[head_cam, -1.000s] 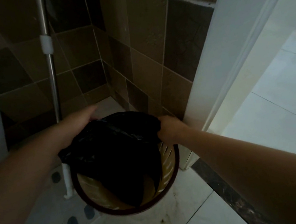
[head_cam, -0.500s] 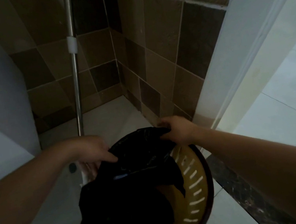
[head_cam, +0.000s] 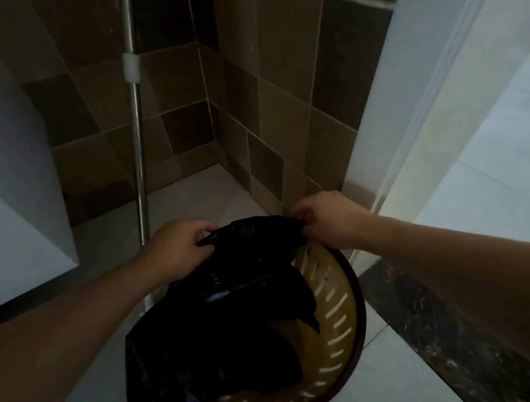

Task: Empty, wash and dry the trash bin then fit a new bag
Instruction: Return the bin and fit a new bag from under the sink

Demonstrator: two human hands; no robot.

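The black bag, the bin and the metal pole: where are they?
black bag (head_cam: 229,337): head view, its crumpled middle.
bin (head_cam: 340,320): head view, slotted inner wall.
metal pole (head_cam: 138,144): head view, mid shaft.

There is only one view, from a camera on the person's head. It looks forward and steeply down into a tiled corner, and the trash bin (head_cam: 342,337) is the landmark, seen from above and close, low in the frame. Both forearms enter from the lower edges toward the bin. Behind the bin stand the brown wall tiles (head_cam: 280,102), to its right a white door frame (head_cam: 414,102). The wide lens bends straight lines near the edges.
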